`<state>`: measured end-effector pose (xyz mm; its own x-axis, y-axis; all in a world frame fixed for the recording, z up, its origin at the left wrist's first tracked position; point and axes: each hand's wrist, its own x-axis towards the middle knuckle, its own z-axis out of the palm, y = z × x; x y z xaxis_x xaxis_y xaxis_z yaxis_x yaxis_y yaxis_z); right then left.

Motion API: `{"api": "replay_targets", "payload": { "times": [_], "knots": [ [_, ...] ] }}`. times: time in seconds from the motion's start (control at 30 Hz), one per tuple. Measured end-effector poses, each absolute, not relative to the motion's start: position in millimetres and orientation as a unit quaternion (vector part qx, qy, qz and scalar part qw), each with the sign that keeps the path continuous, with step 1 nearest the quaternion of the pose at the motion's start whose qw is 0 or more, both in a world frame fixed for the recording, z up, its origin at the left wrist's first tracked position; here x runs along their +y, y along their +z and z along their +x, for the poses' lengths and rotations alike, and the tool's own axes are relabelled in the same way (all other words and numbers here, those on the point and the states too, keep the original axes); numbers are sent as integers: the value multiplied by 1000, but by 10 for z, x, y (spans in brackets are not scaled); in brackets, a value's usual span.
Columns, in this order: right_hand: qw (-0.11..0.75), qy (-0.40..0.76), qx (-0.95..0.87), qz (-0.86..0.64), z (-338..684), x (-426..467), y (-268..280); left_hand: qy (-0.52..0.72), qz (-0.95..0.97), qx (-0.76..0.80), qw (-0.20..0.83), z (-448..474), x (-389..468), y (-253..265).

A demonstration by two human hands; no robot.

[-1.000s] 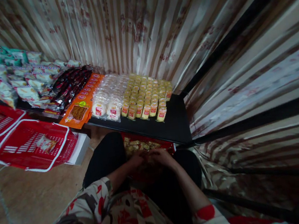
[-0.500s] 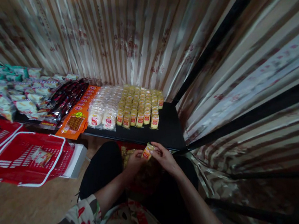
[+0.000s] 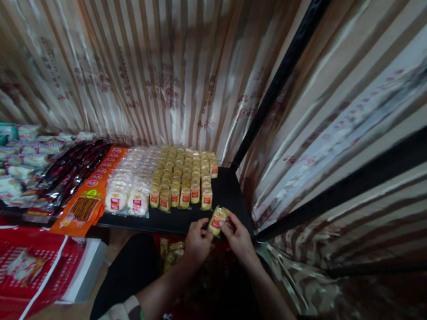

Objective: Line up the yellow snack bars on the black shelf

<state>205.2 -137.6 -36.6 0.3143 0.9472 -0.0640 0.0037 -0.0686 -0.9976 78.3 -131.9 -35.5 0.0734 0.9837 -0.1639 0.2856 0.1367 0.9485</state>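
Note:
Between my two hands is a small yellow snack packet with a red-and-orange label, held just above the near edge of the black shelf. My right hand grips its right side, thumb on the front. At its lower left edge, the fingertips of my left hand are pinched on the wrapper. Beyond them, matching yellow packets stand in rows on the shelf. More yellow packets lie below, in a dark red bag or box between my knees, partly hidden by my left arm.
Left along the shelf are clear-wrapped white round snacks, orange packs, dark packs and white-and-green packs. Red bags with white handles stand at lower left. Striped sheeting and black poles enclose the shelf.
Both hands have carried the yellow packet forward from over my lap to the shelf's near edge. The camera view has shifted, so the shelf goods appear lower and further left.

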Motion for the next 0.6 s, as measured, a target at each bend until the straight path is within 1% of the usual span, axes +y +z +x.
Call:
{"api": "replay_targets", "payload": {
  "times": [0.1, 0.17, 0.27, 0.4, 0.5, 0.6],
  "knots": [
    [563, 400, -399, -602, 2131, -1251, -375, 353, 581, 596, 427, 826, -1285, -216],
    [578, 368, -401, -609, 2182, -1154, -359, 357, 580, 595, 427, 893, -1242, -128],
    [595, 324, -417, -606, 2275, -963, -311, 377, 553, 567, 480, 1077, -1112, -52],
    [592, 289, -428, -619, 2428, -623, -270, 404, 516, 517, 551, 1407, -836, -48],
    [580, 271, -413, -648, 2536, -354, -296, 405, 490, 524, 567, 1634, -626, -59],
    [572, 276, -412, -654, 2613, -115, -369, 424, 485, 523, 558, 1802, -452, -44]
  ]
}}
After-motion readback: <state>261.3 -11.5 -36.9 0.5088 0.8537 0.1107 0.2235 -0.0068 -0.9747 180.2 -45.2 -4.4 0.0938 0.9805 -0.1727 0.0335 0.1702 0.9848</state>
